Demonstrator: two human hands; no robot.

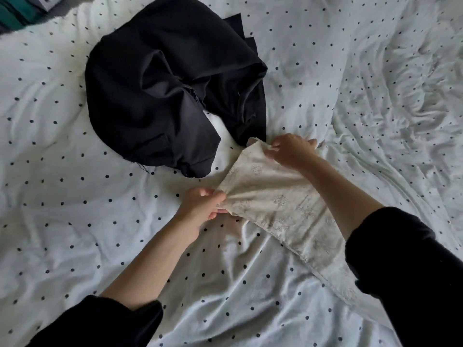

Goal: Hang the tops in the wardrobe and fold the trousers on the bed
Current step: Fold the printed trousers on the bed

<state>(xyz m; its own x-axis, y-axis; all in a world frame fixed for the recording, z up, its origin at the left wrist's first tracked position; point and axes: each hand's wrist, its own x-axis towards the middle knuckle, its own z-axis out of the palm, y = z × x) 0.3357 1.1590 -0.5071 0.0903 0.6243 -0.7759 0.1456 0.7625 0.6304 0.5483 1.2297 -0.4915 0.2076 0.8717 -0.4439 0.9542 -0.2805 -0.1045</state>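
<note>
Left hand (204, 204) and right hand (292, 149) each pinch a corner of the cream garment (273, 196), seemingly stretching its edge flat on the bed (62, 196) for folding.

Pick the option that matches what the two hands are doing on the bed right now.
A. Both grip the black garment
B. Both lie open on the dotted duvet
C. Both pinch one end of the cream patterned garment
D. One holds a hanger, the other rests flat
C: the left hand and right hand each pinch a corner of the cream patterned garment, while the black garment lies untouched in a heap beyond them.
</note>
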